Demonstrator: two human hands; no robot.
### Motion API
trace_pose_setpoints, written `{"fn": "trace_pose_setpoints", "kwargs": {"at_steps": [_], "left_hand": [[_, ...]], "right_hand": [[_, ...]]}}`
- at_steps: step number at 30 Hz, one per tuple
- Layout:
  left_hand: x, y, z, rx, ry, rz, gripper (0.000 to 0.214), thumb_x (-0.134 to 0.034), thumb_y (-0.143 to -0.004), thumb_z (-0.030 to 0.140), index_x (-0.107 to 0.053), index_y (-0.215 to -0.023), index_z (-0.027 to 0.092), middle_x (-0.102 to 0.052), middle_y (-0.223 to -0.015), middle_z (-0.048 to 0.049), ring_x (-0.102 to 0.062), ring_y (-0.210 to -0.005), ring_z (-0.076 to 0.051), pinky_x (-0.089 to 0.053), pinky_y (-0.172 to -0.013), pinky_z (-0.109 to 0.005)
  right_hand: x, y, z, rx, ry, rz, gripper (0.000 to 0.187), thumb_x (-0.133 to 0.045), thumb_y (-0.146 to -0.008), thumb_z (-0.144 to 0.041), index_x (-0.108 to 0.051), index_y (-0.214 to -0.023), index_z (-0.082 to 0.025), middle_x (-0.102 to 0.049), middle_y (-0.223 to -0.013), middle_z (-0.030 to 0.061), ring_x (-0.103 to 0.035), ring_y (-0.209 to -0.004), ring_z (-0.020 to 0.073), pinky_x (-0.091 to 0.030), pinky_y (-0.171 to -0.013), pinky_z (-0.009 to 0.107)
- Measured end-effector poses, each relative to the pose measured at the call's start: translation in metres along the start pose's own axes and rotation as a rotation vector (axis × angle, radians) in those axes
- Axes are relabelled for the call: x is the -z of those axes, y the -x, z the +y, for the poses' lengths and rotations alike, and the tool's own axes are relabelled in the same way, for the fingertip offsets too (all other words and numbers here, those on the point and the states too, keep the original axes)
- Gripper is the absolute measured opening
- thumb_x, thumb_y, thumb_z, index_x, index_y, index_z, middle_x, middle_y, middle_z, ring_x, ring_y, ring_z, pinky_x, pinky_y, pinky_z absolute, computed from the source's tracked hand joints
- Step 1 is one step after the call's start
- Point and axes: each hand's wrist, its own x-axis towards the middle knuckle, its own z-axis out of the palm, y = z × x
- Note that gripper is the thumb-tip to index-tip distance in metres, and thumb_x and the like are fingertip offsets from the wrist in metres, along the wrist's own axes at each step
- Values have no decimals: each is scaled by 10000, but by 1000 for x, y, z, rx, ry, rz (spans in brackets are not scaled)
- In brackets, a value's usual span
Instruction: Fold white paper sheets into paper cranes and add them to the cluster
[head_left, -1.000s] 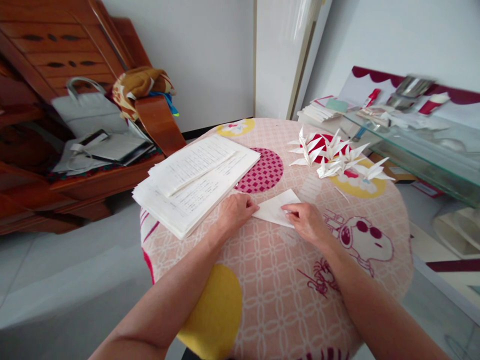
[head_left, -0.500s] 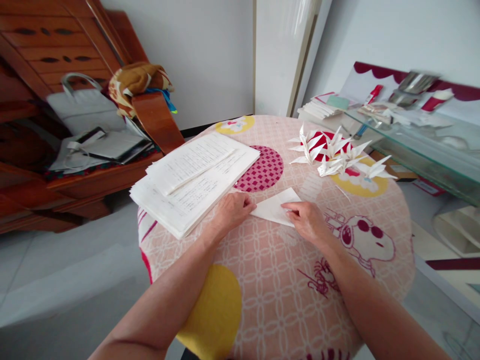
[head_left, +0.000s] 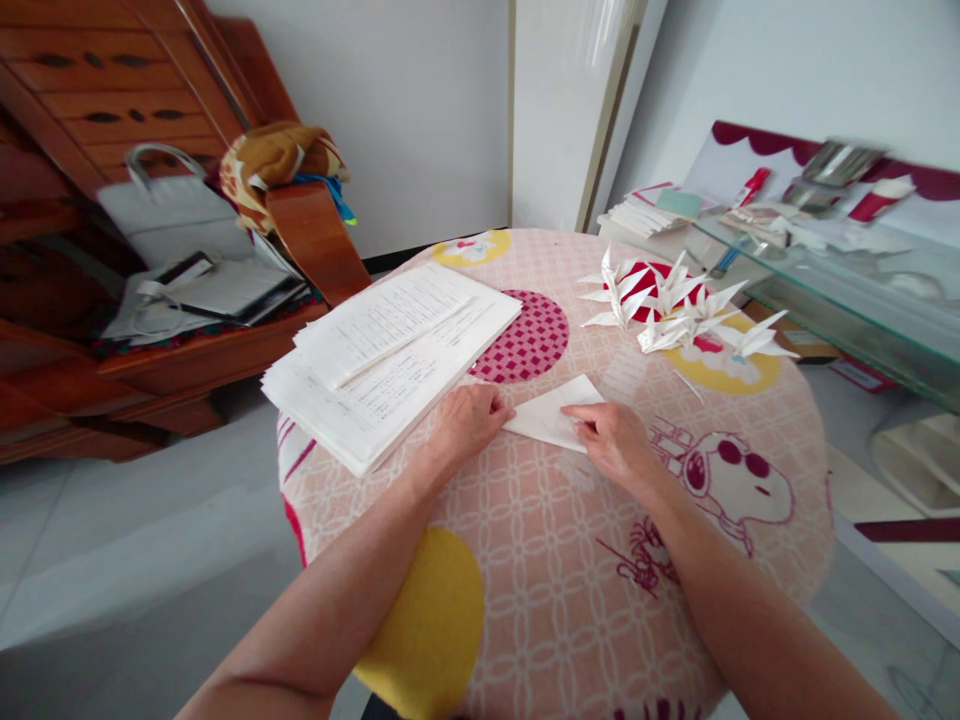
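Note:
A folded white paper (head_left: 553,412) lies flat on the round table with the pink patterned cloth (head_left: 570,560). My left hand (head_left: 466,420) rests curled on the paper's left corner, pinning it down. My right hand (head_left: 613,441) presses its fingertips on the paper's right edge, fingers bent together. A thick stack of printed sheets (head_left: 390,350) lies just left of my left hand. Several finished white paper cranes (head_left: 679,312) sit in a cluster at the far right of the table.
A wooden bench (head_left: 195,350) at the left holds a grey bag (head_left: 169,205), papers and a brown cloth. At the right a glass shelf (head_left: 847,290) carries cups and papers. A stack of booklets (head_left: 645,215) lies behind the table.
Both hands stay on the folded paper in nearly the same place; only the view has shifted slightly.

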Motion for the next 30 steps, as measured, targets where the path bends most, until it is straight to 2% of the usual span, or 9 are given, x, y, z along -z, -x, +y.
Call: {"fn": "trace_pose_setpoints", "kwargs": {"at_steps": [3, 7, 11, 15, 27, 30], "left_hand": [[3, -1, -5, -29, 62, -19, 171, -643, -817, 306, -680, -716, 173, -695, -707, -28, -608, -670, -160, -408, -632, -262], [10, 1, -16, -64, 289, -87, 50, -645, -752, 216, -671, -770, 178, -687, -686, 10, -619, -638, -133, -435, -603, -226], [12, 1, -25, -80, 374, -92, 118, -618, -722, 156, -679, -821, 175, -681, -693, 15, -622, -642, -120, -456, -611, -212], [13, -2, -29, -98, 433, -125, 132, -603, -699, 120, -682, -795, 161, -663, -682, 11, -608, -642, -112, -466, -616, -204], [12, -8, -41, -92, 636, -135, 124, -637, -678, 144, -694, -788, 140, -681, -694, 5, -591, -610, -93, -469, -573, -181], [14, -7, -39, -78, 598, -45, 120, -628, -711, 145, -704, -804, 134, -684, -678, 8, -597, -598, -100, -468, -568, -188]], "right_hand": [[1, 0, -2, -3, 41, -11, 407, -522, -865, -118, -749, -1192, -199, -755, -1141, 119, -709, -1006, 265, -489, -869, 315], [0, -1, -3, -15, 72, -21, 395, -522, -861, -129, -765, -1161, -213, -768, -1095, 120, -716, -982, 271, -490, -822, 305], [-2, -2, 1, 9, 47, -8, 375, -518, -848, -131, -786, -1101, -202, -776, -1057, 126, -717, -979, 278, -488, -812, 303], [-2, -1, 3, 16, 28, 0, 393, -521, -845, -126, -773, -1139, -195, -774, -1069, 124, -709, -995, 274, -487, -835, 307], [-3, -1, 3, -8, 38, -23, 410, -525, -859, -140, -746, -1201, -186, -768, -1096, 116, -717, -930, 263, -484, -802, 311], [-3, -1, 4, -2, 44, -16, 410, -521, -862, -136, -744, -1203, -185, -764, -1112, 113, -716, -933, 253, -481, -822, 309]]}}
